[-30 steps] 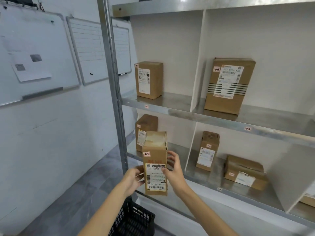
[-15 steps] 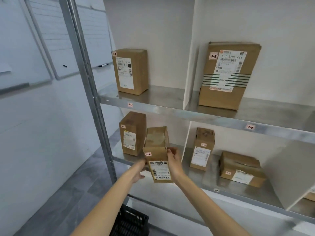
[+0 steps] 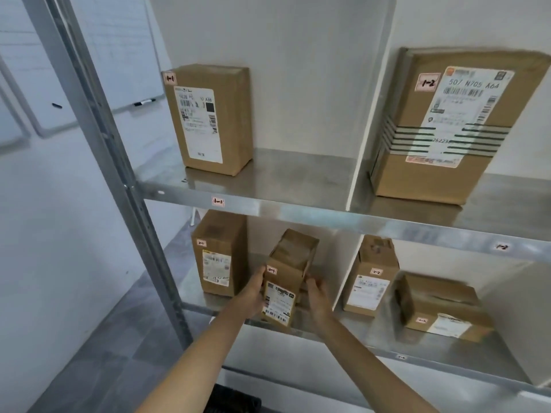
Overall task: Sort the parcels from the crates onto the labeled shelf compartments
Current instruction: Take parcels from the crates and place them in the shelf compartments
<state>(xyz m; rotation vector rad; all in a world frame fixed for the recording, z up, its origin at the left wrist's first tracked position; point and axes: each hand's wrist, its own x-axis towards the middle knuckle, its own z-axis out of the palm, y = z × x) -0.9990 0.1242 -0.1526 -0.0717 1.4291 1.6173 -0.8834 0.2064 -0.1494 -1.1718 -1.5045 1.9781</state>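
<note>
**Step in hand: placement.** The shelf unit (image 3: 328, 216) has tagged compartments. The held parcel (image 3: 286, 281) bears a tag reading 2-1. It sits at the front lip of the lower-left compartment (image 3: 261, 242), with its base at the shelf edge and its top tilted rearward. By this reading the parcel is in the matching compartment but not yet seated.

- The left hand (image 3: 250, 290) grips the parcel's left face. Its thumb lies near the tag, and the other fingers are hidden behind the box.
- The right hand (image 3: 319, 296) lies just beside the right face, fingers together and loosely curved. Motion blur hides whether they touch the box.

**Next move (judgement).** Slide the parcel rearward until its base lies flat, bring it upright, then release.

**Surroundings and obstructions.**

- The 1-2 parcel (image 3: 441, 129) and the 1-1 parcel (image 3: 211, 120) stand on the upper shelf, well clear of the work.
- The standing 2-1 parcel (image 3: 220, 254) is near the held parcel's left side, so the left hand works in the gap between the two boxes.
- The white divider (image 3: 343, 281) bounds the compartment on the right, close to the right hand.
- Beyond the divider are an upright 2-2 parcel (image 3: 371, 278) and a low parcel (image 3: 441, 308).
- A black crate (image 3: 235, 400) sits below, between the forearms.
</note>
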